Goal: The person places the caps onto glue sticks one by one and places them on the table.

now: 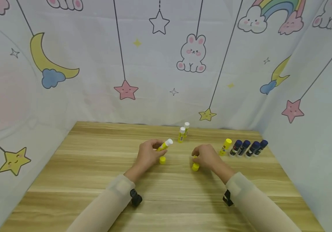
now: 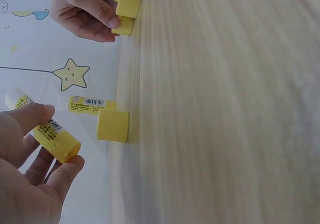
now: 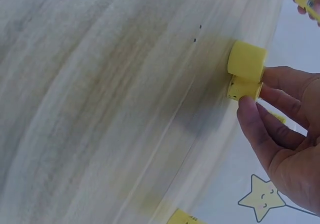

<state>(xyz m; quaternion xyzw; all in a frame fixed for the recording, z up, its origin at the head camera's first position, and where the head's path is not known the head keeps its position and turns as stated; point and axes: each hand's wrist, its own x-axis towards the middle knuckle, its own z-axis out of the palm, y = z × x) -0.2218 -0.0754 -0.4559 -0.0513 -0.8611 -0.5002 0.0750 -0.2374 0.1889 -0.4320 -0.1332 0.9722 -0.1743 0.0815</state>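
A cartoon-printed white curtain (image 1: 96,51) hangs behind the wooden table (image 1: 177,196).

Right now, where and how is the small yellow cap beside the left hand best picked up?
Probably best to pinch the small yellow cap by its round side, coming from the right or the front: it sits low on the tabletop, with bare wood on those sides, while the left hand and its white-capped tube crowd the left and back.

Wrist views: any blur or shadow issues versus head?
Head: fairly even light, print on the blue-capped glue sticks too small to read; left wrist: label on the held glue stick sharper, table grain looks soft; right wrist: soft-edged shadow on the table beside the yellow cap.
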